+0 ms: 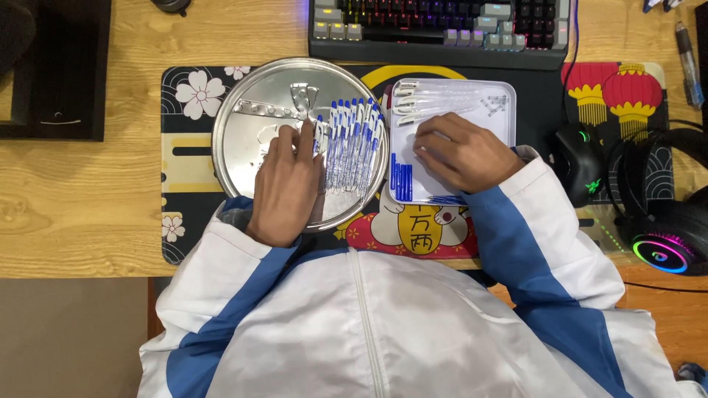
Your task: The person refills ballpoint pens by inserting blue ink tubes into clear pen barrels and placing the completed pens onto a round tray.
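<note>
My left hand (286, 184) rests palm down in a round silver tray (243, 140), fingertips touching the left edge of a row of several clear pens with blue caps (352, 144). My right hand (461, 151) lies in a white rectangular tray (505, 96), fingers curled over its middle; whether it grips anything is hidden. The white tray holds clear pen barrels (442, 99) along its top, small springs (495, 105) at the top right and blue refills or caps (400, 180) at the lower left.
Both trays sit on a patterned desk mat (192, 147) on a wooden desk. A backlit keyboard (442, 29) lies behind, a black mouse (579, 162) and headphones (664, 221) to the right, a black box (55, 70) at the far left.
</note>
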